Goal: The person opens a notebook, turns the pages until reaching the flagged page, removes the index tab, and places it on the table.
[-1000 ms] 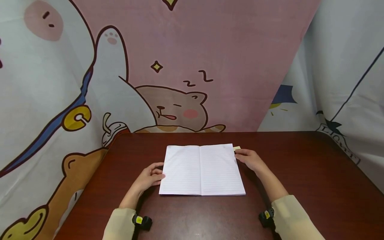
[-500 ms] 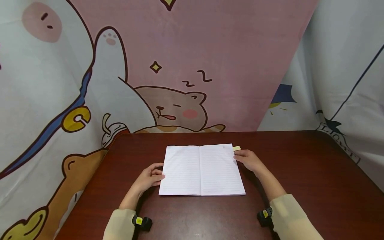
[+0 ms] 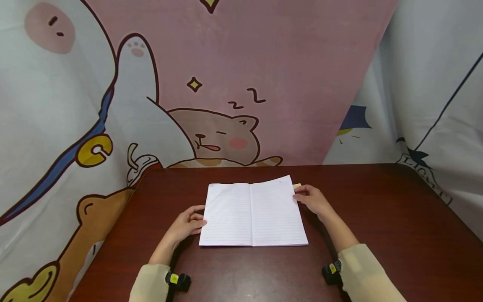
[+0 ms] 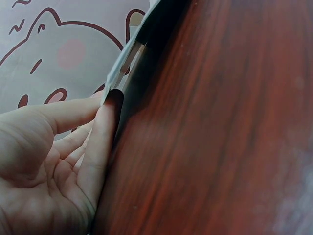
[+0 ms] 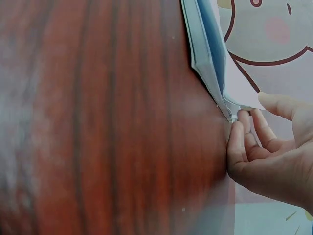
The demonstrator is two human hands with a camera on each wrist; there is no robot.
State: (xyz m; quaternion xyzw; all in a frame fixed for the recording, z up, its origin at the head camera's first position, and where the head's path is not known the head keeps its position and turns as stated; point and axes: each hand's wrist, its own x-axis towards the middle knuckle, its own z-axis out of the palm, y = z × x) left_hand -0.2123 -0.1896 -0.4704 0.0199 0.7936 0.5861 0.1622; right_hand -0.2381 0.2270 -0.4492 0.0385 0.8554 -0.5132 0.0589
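Note:
An open notebook with blank ruled pages lies on the table. My left hand holds its left edge; in the left wrist view the thumb and fingers meet at the thin edge. On the far right side, my right hand pinches the edge of a page, thumb above and fingertips below. That page stands lifted off the stack of pages in the right wrist view. Beside the right fingertips a small pale yellow tab sticks out past the edge.
The dark red-brown wooden table has its far edge against a hanging cloth printed with cartoon animals. Black wrist cameras are strapped at both cuffs.
The right page's far corner has risen with the right fingers, which have shifted slightly at the edge. The yellow tab shows a little less. The left hand stays in place.

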